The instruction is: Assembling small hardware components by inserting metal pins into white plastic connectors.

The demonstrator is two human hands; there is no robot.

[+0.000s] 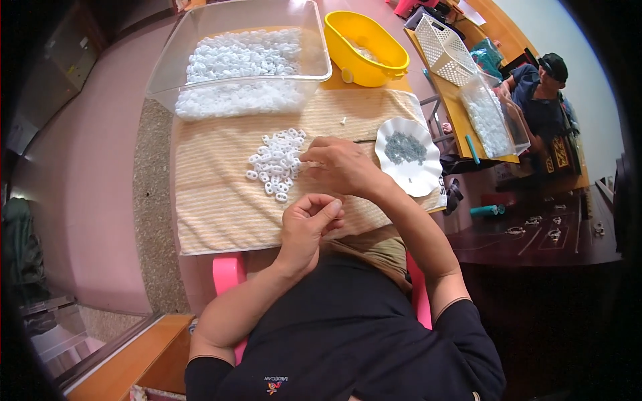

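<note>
Right hand [348,165] curls half-open, grip unclear, white oval plastic pieces [275,159] at its fingertips [305,158].
Left hand [307,230] pinches shut, any contents hidden; wrinkled striped cloth [227,217] beneath.

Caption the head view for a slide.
Right hand at the white pieces, left hand curled closer in, over striped cloth.

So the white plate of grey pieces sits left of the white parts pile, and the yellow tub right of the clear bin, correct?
Not quite: in the head view, the white plate of grey pieces sits right of the white parts pile. The yellow tub is right of the clear bin.
</note>
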